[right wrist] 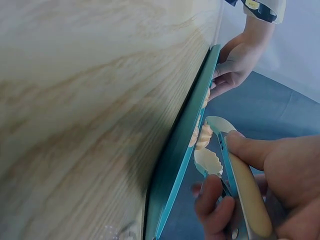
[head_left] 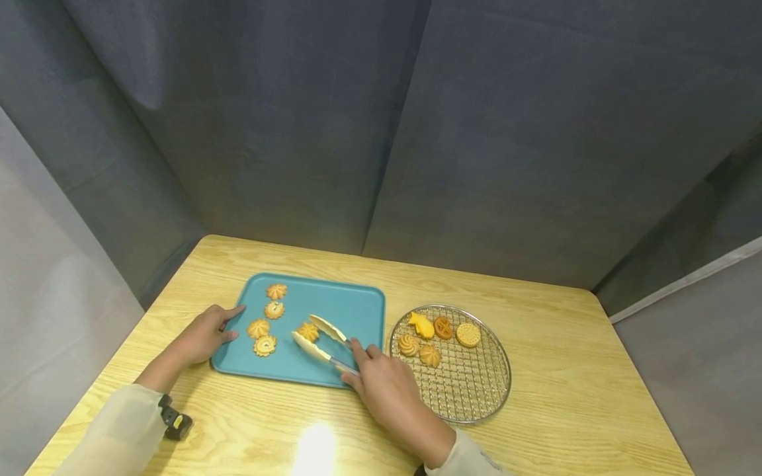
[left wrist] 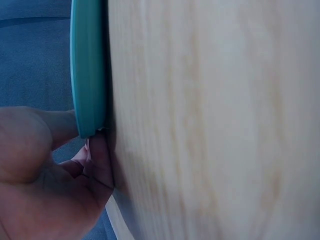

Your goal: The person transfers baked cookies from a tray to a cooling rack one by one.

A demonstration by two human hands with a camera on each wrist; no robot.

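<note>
At the tray's left edge, my left hand (head_left: pixel 202 334) grips the blue tray (head_left: pixel 357 311); the left wrist view has the thumb over the rim and fingers beneath it. My right hand (head_left: pixel 389 387) holds tongs (right wrist: pixel 247 197) with pale scalloped tips. Between those tips is a ridged golden cookie (head_left: pixel 307 332), over the tray's middle; whether it touches the tray I cannot tell. Several other cookies lie along the tray's left part, among them a ridged cookie (head_left: pixel 276 291) at the back and a ring-patterned cookie (head_left: pixel 264 345) at the front.
Right of the tray lies a round wire rack (head_left: pixel 470 390). On its back part are a yellow fish-shaped cookie (head_left: pixel 423 326), a pretzel (head_left: pixel 443 327), a round cookie (head_left: pixel 468 334), a swirl cookie (head_left: pixel 408 344) and a ridged cookie (head_left: pixel 430 356). Grey curtains (head_left: pixel 286 132) stand behind the wooden table (head_left: pixel 571 396).
</note>
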